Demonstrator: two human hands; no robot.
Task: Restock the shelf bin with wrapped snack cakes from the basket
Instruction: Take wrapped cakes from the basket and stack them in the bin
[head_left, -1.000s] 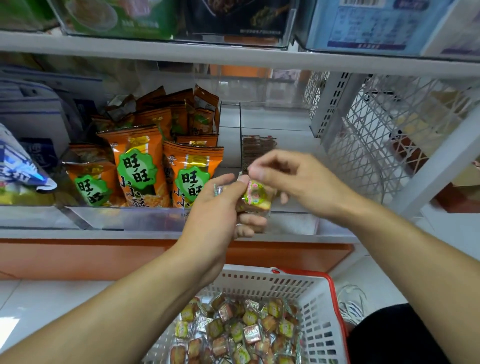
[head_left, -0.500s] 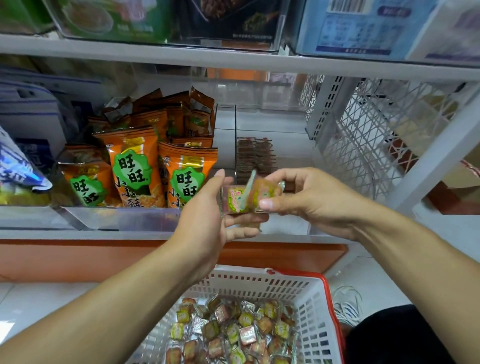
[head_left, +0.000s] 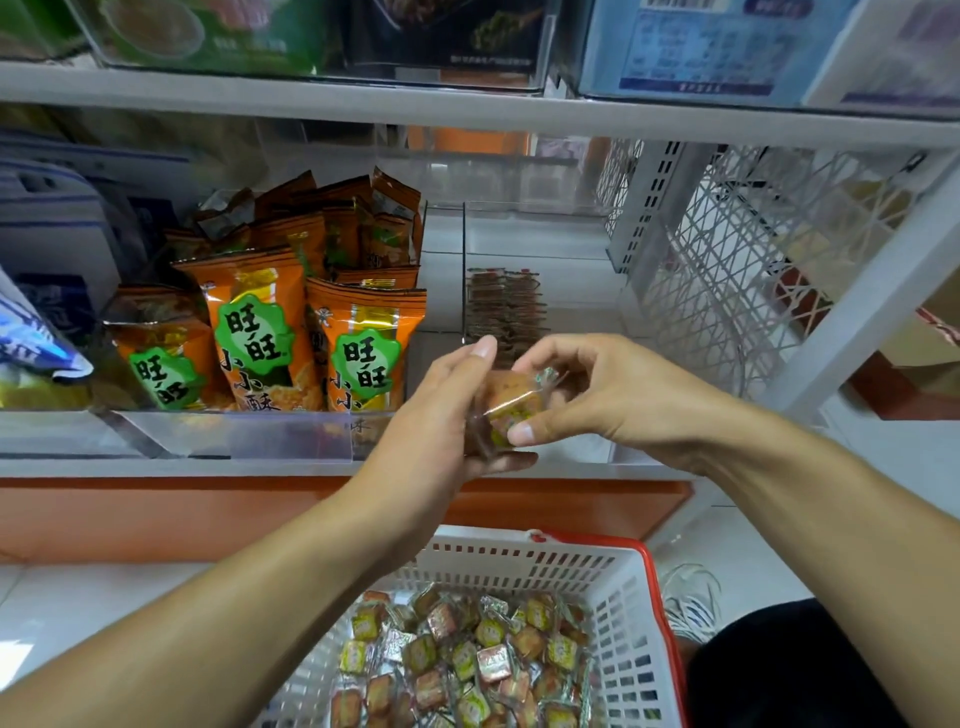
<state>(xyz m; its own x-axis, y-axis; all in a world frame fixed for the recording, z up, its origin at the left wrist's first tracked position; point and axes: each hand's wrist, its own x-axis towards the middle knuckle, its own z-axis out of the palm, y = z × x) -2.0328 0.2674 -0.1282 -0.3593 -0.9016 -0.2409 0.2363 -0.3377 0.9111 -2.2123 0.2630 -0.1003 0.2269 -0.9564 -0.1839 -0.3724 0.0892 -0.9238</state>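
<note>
My left hand (head_left: 441, 415) cups a small clutch of wrapped snack cakes (head_left: 506, 408) from below, thumb up beside them, while my right hand (head_left: 613, 395) pinches the topmost cake between thumb and curled fingers. Both hands are closed around the cakes, meeting just in front of the clear shelf bin (head_left: 540, 244), at its front lip.

Inside that bin, behind my hands, one short row of cakes (head_left: 506, 306) already stands on edge against the bin's left wall; the rest of the bin's floor, to the right of the row and behind it, shows bare. So I judge the restocking begun but far from done: one partial row is in, and the cakes in my hands are not yet placed.

Below the bin, near my left forearm, the white basket (head_left: 631, 592) with its red rim holds a loose heap of cakes (head_left: 467, 660), many handfuls by the look of it. Left of the bin sit the orange snack bags (head_left: 254, 332) in their own compartment.
</note>
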